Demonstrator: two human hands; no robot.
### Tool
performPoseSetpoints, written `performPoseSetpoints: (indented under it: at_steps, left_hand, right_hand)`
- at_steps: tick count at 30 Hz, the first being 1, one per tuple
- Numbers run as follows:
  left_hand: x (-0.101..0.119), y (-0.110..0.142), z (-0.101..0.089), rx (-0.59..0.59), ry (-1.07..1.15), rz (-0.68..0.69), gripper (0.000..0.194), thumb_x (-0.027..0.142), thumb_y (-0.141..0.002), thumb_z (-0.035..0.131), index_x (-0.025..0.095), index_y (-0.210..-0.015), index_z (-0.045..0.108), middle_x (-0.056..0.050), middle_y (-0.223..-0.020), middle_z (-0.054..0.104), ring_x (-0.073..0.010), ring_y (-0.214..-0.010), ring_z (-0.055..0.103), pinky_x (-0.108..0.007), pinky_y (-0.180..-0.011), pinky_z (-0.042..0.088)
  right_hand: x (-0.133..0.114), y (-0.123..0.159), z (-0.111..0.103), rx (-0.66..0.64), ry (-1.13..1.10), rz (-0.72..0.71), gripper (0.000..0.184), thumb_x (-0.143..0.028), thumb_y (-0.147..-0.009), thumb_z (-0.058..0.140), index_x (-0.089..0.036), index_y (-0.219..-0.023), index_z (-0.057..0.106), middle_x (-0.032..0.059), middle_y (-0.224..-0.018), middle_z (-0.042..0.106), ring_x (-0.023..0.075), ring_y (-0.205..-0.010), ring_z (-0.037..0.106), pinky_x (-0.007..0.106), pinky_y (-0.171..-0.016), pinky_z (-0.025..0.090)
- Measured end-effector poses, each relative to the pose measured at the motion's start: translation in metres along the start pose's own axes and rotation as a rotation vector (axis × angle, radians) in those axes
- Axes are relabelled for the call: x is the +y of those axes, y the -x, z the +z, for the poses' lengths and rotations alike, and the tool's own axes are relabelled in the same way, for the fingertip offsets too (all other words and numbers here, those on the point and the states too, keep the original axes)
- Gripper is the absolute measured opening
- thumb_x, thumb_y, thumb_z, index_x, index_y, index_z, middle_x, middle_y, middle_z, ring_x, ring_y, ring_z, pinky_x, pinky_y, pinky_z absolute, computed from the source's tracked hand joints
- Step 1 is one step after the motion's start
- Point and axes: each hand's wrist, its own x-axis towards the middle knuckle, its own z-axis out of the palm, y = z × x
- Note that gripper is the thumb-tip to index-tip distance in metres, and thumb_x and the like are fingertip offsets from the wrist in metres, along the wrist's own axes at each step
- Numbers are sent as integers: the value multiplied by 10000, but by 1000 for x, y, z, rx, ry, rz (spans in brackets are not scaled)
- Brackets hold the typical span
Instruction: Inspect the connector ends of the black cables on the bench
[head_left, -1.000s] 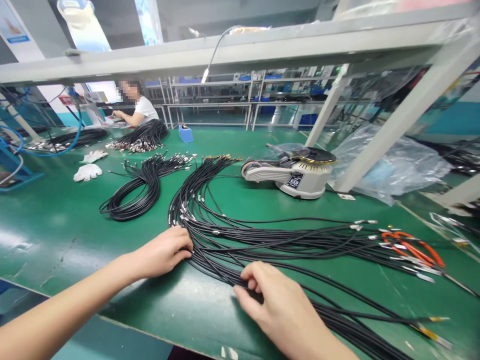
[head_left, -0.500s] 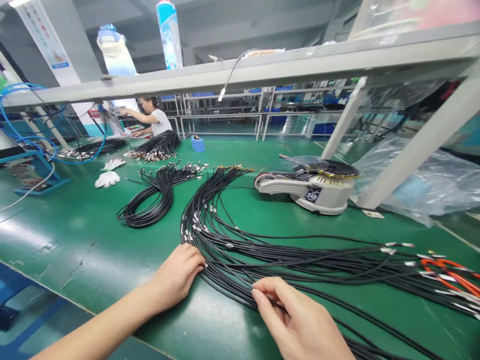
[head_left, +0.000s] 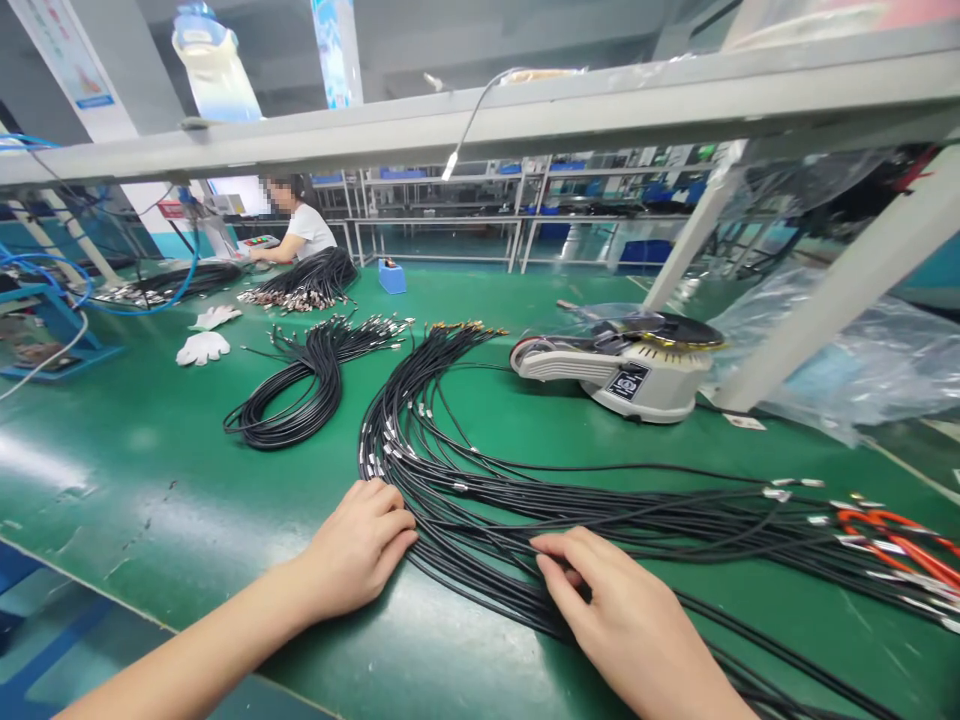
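A large bundle of black cables (head_left: 525,496) with white labels curves across the green table in front of me. At the near side of its bend, my left hand (head_left: 367,545) is closed, its fingers curled over the edge of the cables and its thumb lying against them. My right hand (head_left: 622,610) is over the same bundle farther right, thumb and index fingertip brought close together in a pinch. What lies between those fingertips cannot be made out. Gold-coloured connectors (head_left: 469,328) end the bundle's far side, and orange cable loops (head_left: 900,535) lie at its right end.
A second coiled cable bundle (head_left: 292,400) lies to the left, near white gloves (head_left: 202,348). Behind my right hand stands a grey tape dispenser (head_left: 637,375). A shelf rail (head_left: 480,115) crosses overhead. A co-worker (head_left: 304,225) sits beyond another cable pile (head_left: 311,280).
My right hand has moved slightly right and away from me over the cables. The left hand stays at the bend, its fingers shifted a little. The co-worker's raised arm has come down.
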Motion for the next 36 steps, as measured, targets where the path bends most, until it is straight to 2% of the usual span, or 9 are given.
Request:
performPoseSetpoints:
  at_steps: [5, 10, 13, 17, 19, 23, 29, 33, 36]
  left_hand:
    - [-21, -7, -5, 58, -6, 25, 242, 175, -888, 358, 154, -998, 573, -79, -967, 587, -177, -866, 491, -341, -783, 416]
    - [-37, -18, -20, -114, -214, 160, 248, 208, -884, 376, 186, -980, 603, -76, -1056, 585, -214, -919, 474, -381, -783, 392]
    - [-40, -21, -27, -163, -232, 179, 245, 228, -886, 373, 182, -926, 611, -78, -1029, 583, -213, -914, 474, -377, -786, 388]
    - [-46, -17, -27, -166, -183, 197, 240, 202, -884, 373, 183, -972, 597, -75, -1008, 592, -202, -930, 477, -367, -809, 392]
    - [-49, -14, -24, -142, -160, 206, 244, 178, -879, 379, 182, -1014, 582, -73, -1034, 595, -205, -956, 473, -372, -826, 394]
    - [-50, -9, -16, -91, -130, 177, 252, 156, -871, 385, 176, -1039, 572, -75, -1030, 607, -206, -967, 479, -379, -830, 407]
    - [-49, -4, -5, 27, -92, 109, 242, 149, -860, 388, 163, -1021, 569, -81, -1005, 605, -189, -911, 501, -369, -830, 414]
    - [-52, -12, -4, 28, -117, 26, 224, 167, -872, 382, 158, -964, 586, -68, -905, 614, -167, -803, 510, -313, -751, 432]
    - [-54, -25, -5, -63, -212, -63, 233, 186, -878, 390, 178, -919, 619, -50, -825, 599, -163, -780, 521, -278, -715, 432]
  right_hand:
    - [-7, -6, -8, -94, -211, 177, 181, -294, -845, 382, -236, -820, 552, 6, -714, 656, 158, -603, 613, 253, -548, 455]
    - [-13, -11, -9, -102, -372, 280, 140, -284, -837, 396, -226, -830, 522, -5, -734, 663, 151, -648, 614, 243, -578, 438]
    - [-16, -11, -15, -170, -408, 254, 162, -289, -846, 404, -218, -790, 538, -14, -694, 636, 141, -630, 586, 231, -575, 426]
    - [-17, -11, -20, -343, -351, 77, 359, -313, -880, 381, -204, -592, 567, -8, -639, 594, 131, -607, 543, 225, -577, 412]
    - [-17, -16, -15, -319, -309, -3, 371, -293, -893, 368, -205, -619, 603, 3, -694, 612, 137, -667, 548, 237, -636, 418]
    - [-20, -31, 8, -215, -198, -117, 264, -113, -836, 414, -207, -922, 645, 26, -858, 639, 160, -822, 536, 261, -741, 411]
    - [-33, -46, 30, -164, 36, -246, 201, -185, -812, 465, -217, -819, 664, 46, -818, 547, 179, -785, 469, 291, -680, 375]
    - [-35, -48, 32, -122, 138, -162, 215, -268, -840, 454, -195, -785, 648, 64, -854, 533, 192, -796, 466, 318, -687, 360]
    - [-33, -47, 36, -111, 169, -80, 256, -277, -861, 428, -190, -761, 646, 61, -853, 536, 187, -788, 477, 311, -672, 360]
